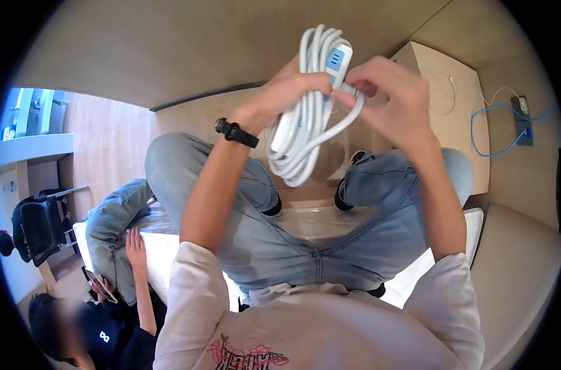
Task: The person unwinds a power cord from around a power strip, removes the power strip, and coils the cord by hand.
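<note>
A white power strip (338, 60) with a blue socket panel is wrapped lengthwise in several loops of its white cable (302, 145). My left hand (291, 92), with a black watch on the wrist, grips the bundle from its left side, thumb across the loops. On the right side, my right hand (391, 92) has its fingers pinched on the cable near its end, close to the strip's edge. A curved length of cable runs from these fingers down to the loops. The bundle is held up above the floor, between my knees.
Another person (101, 327) sits at the lower left, holding a phone (100, 285). A wooden cabinet (453, 92) stands at the right, beside a wall socket (524, 120) with blue and white cables. Farther left is a black chair (40, 228) with someone beyond it.
</note>
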The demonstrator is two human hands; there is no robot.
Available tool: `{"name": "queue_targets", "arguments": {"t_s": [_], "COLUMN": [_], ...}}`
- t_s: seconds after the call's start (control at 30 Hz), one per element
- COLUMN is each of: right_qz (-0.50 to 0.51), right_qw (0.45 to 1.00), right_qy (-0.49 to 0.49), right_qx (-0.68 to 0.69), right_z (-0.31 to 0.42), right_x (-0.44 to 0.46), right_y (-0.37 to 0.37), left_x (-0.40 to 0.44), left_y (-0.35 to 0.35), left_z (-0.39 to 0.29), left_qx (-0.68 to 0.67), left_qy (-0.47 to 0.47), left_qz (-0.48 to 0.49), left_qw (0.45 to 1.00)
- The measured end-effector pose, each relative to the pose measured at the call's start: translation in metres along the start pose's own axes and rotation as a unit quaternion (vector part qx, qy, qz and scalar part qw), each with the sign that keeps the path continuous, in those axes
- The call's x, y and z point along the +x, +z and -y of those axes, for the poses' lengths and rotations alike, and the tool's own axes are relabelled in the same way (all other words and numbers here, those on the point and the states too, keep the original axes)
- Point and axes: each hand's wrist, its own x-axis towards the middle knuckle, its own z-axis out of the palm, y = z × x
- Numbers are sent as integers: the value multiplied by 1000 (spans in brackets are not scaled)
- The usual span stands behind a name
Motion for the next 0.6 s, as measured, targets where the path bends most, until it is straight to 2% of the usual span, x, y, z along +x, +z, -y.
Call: {"name": "queue_targets", "arguments": {"t_s": [0.03,0.07,0.1,0.17,0.23,0.3,0.37,0.6], "right_qz": [-14,-52,-53,-66,-67,-62,-49,24], "right_qw": [999,996,996,991,990,989,987,972], "right_qy": [12,70,71,116,122,133,151,232], "right_qx": [-29,-9,-13,-17,10,-11,1,-9], "right_z": [-9,-15,-18,-23,-20,-19,-29,-50], "right_x": [0,3,6,10,11,12,10,9], "right_y": [-3,-8,-11,-18,-16,-17,-19,-29], "left_x": [-5,-12,-16,-22,-28,-28,-27,-15], "left_y": [-1,-2,-1,4,10,13,10,1], "left_z": [-2,-5,-7,-8,-6,-2,0,25], "left_qx": [31,61,91,81,-31,-33,-130,-204], "left_qy": [7,16,25,8,-55,-55,-142,-95], "left_qz": [-13,-26,-37,-20,10,16,34,91], "left_qw": [999,998,995,997,998,998,981,970]}}
